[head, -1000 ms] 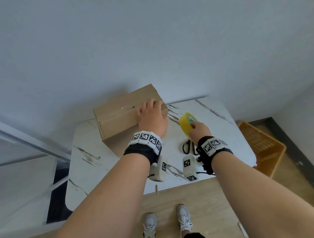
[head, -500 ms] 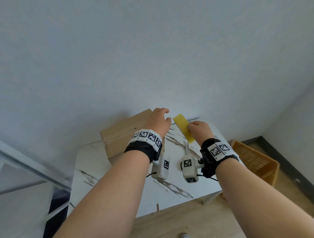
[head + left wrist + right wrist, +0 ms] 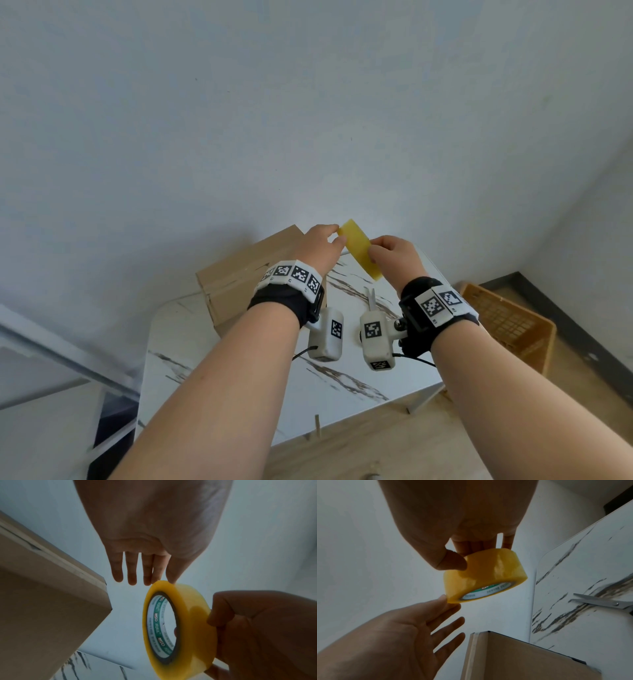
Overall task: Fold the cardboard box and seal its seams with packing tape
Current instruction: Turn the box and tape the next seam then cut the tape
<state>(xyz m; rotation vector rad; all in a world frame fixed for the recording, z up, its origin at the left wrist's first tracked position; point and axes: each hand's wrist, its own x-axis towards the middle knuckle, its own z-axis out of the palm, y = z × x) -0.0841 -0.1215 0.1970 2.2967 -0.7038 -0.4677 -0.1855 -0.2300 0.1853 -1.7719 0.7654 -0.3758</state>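
Observation:
A yellow roll of packing tape [image 3: 358, 251] is held in the air above the table's far edge. My right hand [image 3: 371, 255] grips it, thumb on the outer face and fingers behind, as the right wrist view shows on the roll [image 3: 484, 572]. My left hand [image 3: 337, 234] pinches the roll's upper rim [image 3: 164, 584] between thumb and index fingertip; its other fingers are straight. The folded brown cardboard box [image 3: 233, 287] stands on the table to the left, below both hands, with nothing touching it. A seam runs along its top edge [image 3: 56, 559].
Scissors [image 3: 599, 601] lie on the white marbled table [image 3: 342, 377] to the right of the box. An orange slatted basket [image 3: 507, 318] sits on the floor at the right. A plain wall rises close behind the table.
My left hand left the box top and rose to the tape roll. The right hand lifted the roll off the table, up and toward the left hand.

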